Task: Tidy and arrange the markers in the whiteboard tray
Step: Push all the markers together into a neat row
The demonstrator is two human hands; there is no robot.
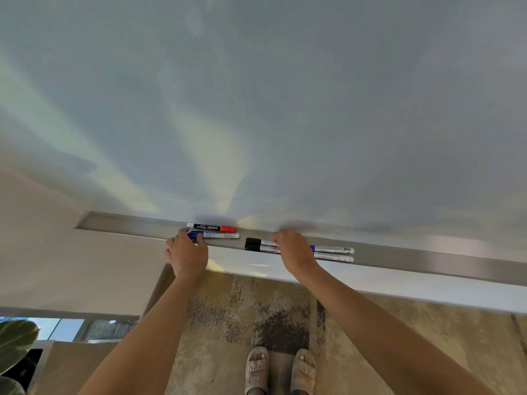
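- The long brushed-metal whiteboard tray [427, 256] runs along the foot of the pale whiteboard [285, 109].
- In the tray's left part, the red-capped white marker [211, 227] lies behind the blue-capped white marker [219, 235], side by side.
- The left hand [186, 252] rests on the blue-capped marker's left end.
- Further right lie two black-capped white markers [258, 244] and a blue-banded white marker [332, 249], under the right hand [293, 249].
- Two sandalled feet [281, 369] stand on the mottled carpet [256, 309] below.

The tray [427, 256] looks like brushed metal with a dull sheen. The whiteboard [256, 109] is smooth and glossy. The markers [333, 253] look like smooth plastic. The rug [256, 315] is rough, mottled cloth.
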